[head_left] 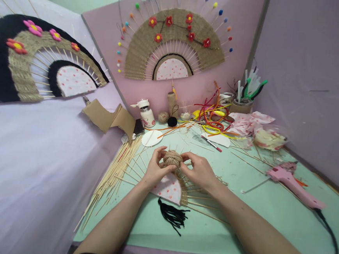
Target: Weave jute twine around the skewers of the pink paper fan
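Note:
Both hands meet at a ball of tan twine (173,158) above a half-made fan. My left hand (158,167) is closed around the ball's left side, thumb along its lower edge. On the other side my right hand (198,169) pinches at the ball or its strand; the fingertips partly hide which. Beneath lies the fan's pink-dotted half-round centre (169,187), partly covered by my left hand. Thin wooden sticks (205,209) spread out from it, and woven twine (184,192) runs around its right part. A black tassel (174,216) rests just in front.
Loose sticks (109,177) are heaped at the left. A pink glue gun (295,186) with its cord lies right. Behind are a white bottle (147,114), coloured pipe cleaners (214,115), a marker-like pen (212,144) and a finished fan (177,26) on the back panel.

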`<state>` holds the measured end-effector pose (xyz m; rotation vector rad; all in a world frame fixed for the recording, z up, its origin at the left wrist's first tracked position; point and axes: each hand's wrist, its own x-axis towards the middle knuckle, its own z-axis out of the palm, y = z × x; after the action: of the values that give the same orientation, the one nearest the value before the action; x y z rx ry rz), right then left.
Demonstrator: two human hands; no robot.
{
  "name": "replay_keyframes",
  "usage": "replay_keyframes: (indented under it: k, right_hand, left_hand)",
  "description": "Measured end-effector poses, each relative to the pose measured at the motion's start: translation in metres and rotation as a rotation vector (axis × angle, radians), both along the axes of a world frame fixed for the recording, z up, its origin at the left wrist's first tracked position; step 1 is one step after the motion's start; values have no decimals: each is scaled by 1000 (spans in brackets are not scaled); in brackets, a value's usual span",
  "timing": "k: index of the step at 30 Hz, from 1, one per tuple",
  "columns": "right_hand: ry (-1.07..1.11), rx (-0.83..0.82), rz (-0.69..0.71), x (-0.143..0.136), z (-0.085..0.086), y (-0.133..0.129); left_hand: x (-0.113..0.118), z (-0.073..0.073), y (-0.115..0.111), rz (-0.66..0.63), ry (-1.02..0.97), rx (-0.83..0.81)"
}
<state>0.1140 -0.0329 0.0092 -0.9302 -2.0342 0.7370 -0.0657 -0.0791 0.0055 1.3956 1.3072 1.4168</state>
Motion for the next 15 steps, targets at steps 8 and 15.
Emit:
replay_keyframes:
  k: [8,15]
  right_hand:
    - [43,57,-8,0,1,0]
    - [63,84,-48,0,-1,0]
  left_hand:
    - [3,1,-6,-47,119,35]
    - [0,-2,-5,-45,186,93]
